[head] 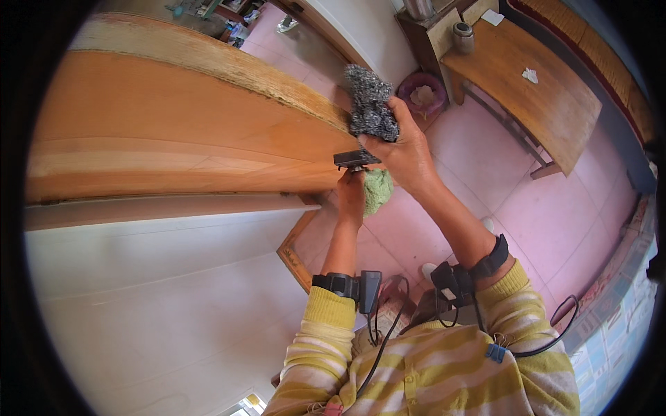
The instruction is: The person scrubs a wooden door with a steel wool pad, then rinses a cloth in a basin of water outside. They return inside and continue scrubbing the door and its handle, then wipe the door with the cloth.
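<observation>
My right hand (408,151) grips a bunched grey-and-black speckled cloth (370,104) beside the free edge of a wooden door (197,109). A dark door handle (349,159) sticks out from the door just below that cloth. My left hand (351,193) is closed at the handle, with a green cloth (378,191) bunched in it and hanging on its right side. The handle partly hides the fingertips of my left hand, so I cannot tell whether they also hold the handle.
A wooden table (536,78) stands at the upper right, bearing a metal canister (463,37) and a crumpled tissue (530,76). A purple waste bin (422,92) sits on the pink tiled floor (468,156). Black cables (387,322) hang from both forearm straps. A white wall (156,291) lies left.
</observation>
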Motion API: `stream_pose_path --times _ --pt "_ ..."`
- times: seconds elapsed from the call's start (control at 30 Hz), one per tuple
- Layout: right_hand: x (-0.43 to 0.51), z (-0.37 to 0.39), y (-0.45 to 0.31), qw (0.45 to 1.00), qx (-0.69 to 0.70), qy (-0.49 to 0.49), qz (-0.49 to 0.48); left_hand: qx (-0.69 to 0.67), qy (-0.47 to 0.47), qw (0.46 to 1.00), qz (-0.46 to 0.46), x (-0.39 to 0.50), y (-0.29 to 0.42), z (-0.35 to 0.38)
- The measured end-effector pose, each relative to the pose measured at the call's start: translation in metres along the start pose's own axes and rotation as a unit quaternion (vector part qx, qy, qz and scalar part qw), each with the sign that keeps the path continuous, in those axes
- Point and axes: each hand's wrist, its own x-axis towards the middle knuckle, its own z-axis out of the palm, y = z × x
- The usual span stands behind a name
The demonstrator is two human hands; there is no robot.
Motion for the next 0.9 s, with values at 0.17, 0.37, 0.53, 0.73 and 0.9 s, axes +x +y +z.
stream_pose_path --times 0.17,0.37,0.53,0.73,0.9 --pt "-0.002 -0.004 0.032 0.996 -0.083 0.023 -0.007 0.083 -0.002 0.992 -0.097 0.001 -0.006 -0.007" --pt "-0.018 -0.020 0.057 0.985 0.059 -0.011 0.164 0.083 0.023 0.987 -0.138 0.002 -0.011 -0.008" --pt "-0.037 -0.010 0.078 0.988 0.116 0.040 0.093 -0.003 0.013 0.997 -0.079 -0.007 -0.010 -0.009" --pt "-0.019 -0.021 0.100 0.954 -0.007 0.076 0.290 -0.002 0.003 0.992 -0.128 -0.009 -0.006 -0.010" --pt "-0.035 -0.012 0.087 0.991 0.109 0.052 0.065 -0.009 0.022 0.991 -0.134 -0.012 -0.001 -0.005"
